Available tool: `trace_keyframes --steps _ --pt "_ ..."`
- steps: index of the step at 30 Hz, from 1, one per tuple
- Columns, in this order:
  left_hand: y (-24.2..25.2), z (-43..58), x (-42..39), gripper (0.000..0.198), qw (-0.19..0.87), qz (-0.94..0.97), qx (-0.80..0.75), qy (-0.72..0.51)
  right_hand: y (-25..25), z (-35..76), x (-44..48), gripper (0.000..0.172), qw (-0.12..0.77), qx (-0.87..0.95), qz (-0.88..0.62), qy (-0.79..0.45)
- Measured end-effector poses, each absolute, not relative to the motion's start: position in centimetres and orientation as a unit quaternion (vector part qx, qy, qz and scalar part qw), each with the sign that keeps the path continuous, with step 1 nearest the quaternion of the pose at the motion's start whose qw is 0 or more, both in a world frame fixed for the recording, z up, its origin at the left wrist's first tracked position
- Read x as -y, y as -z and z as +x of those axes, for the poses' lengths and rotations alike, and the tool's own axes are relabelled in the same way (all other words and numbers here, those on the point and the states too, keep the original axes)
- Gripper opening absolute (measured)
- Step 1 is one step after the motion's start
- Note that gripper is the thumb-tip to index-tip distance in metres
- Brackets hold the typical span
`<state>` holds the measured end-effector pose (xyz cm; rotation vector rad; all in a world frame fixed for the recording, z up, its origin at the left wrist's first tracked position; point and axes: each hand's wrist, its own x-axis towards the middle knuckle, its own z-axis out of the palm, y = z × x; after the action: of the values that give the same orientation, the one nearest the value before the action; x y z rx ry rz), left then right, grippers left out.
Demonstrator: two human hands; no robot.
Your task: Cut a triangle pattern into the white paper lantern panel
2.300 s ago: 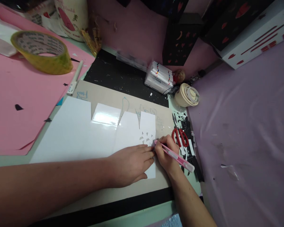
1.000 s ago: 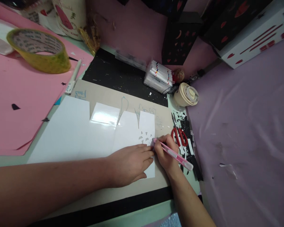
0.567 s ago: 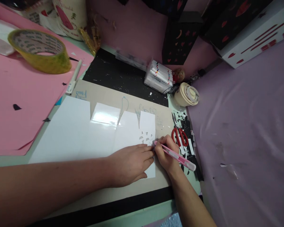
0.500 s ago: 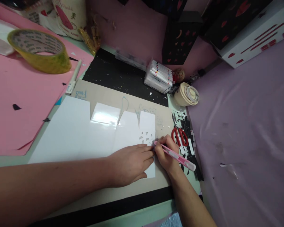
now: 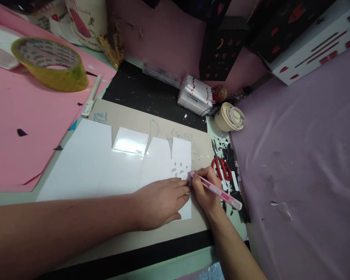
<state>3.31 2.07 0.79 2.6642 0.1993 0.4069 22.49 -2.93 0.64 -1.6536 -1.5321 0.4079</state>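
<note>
A white card sheet (image 5: 105, 167) with folded flaps lies on a brown cardboard mat (image 5: 140, 120). Small triangular holes (image 5: 179, 170) are cut in its right panel. My left hand (image 5: 160, 202) lies flat on that panel, fingers stretched out and pressing it down. My right hand (image 5: 205, 190) is closed round a pink craft knife (image 5: 218, 191). The knife's tip touches the sheet at the right edge of the cut-out pattern, just beyond my left fingertips.
Red-handled scissors (image 5: 221, 168) and black paper scraps lie right of the mat. A tape roll (image 5: 51, 64) sits on pink paper (image 5: 23, 116) at far left, a white pen (image 5: 91, 97) beside it. Marker box (image 5: 196, 94) and round tub (image 5: 230, 116) stand behind. Purple cloth (image 5: 303, 155) covers the right.
The knife tip has made small shifts at the right edge of the cut-out pattern. My left hand has stayed pressed on the sheet.
</note>
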Motion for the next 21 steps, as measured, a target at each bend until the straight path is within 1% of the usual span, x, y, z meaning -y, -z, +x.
trace_keyframes --steps 3,21 --pt "-0.65 3.31 -2.03 0.041 0.209 0.963 -0.076 -0.153 -0.61 22.54 2.89 0.015 0.400 0.609 -0.670 -0.140" --pt "-1.00 3.21 -2.07 0.040 0.212 0.963 -0.078 -0.145 -0.70 22.56 2.79 0.016 0.387 0.618 -0.668 -0.145"
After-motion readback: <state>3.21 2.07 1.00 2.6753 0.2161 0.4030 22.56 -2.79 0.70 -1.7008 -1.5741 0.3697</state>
